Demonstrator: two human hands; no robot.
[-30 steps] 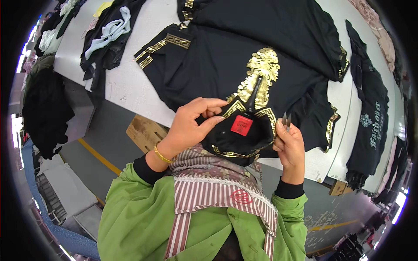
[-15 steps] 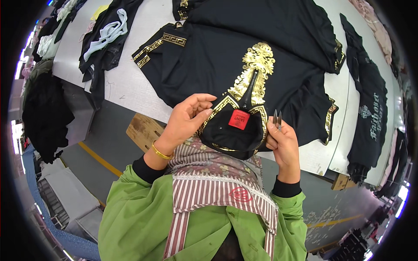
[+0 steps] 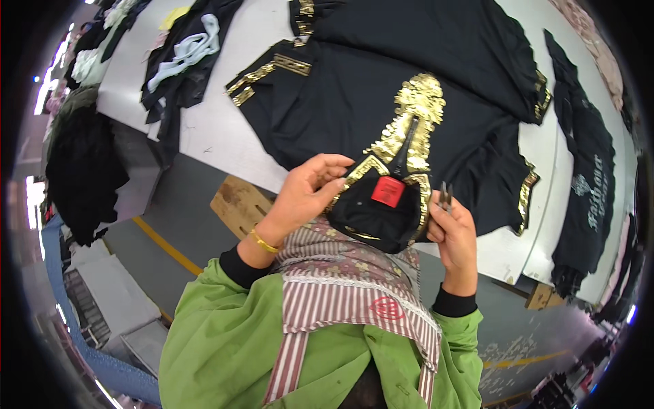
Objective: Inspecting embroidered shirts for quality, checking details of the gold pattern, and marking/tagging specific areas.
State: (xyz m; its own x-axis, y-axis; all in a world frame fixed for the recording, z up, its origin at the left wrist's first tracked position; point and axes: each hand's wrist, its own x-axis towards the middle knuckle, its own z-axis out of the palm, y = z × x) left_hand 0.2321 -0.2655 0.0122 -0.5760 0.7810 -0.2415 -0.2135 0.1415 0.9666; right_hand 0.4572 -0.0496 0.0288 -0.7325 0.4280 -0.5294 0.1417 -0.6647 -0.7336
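Observation:
A black shirt (image 3: 347, 95) with gold trim lies on the table, its collar (image 3: 364, 172) toward me and spread. Inside the neck shows a red label (image 3: 387, 191); a gold ornate print (image 3: 419, 95) runs down the front placket. My left hand (image 3: 306, 192) is closed on the collar's left edge, thumb on top. At the collar's right edge, my right hand (image 3: 452, 230) is closed around small metal thread snips (image 3: 445, 194), tips pointing up and away. Its fingers also touch the collar edge.
Another black garment (image 3: 580, 163) with pale lettering lies on the right. At the far left of the white table (image 3: 218, 143) are dark cloth and a light-blue strip (image 3: 187, 51). A black cloth pile (image 3: 85, 174) hangs beyond a gap, and a wooden piece (image 3: 238, 206) sits below the table.
The whole view has shifted, so the table, shirt and hands appear farther right and slightly lower. Both hands keep their places on the collar, and the snips stay in my right hand.

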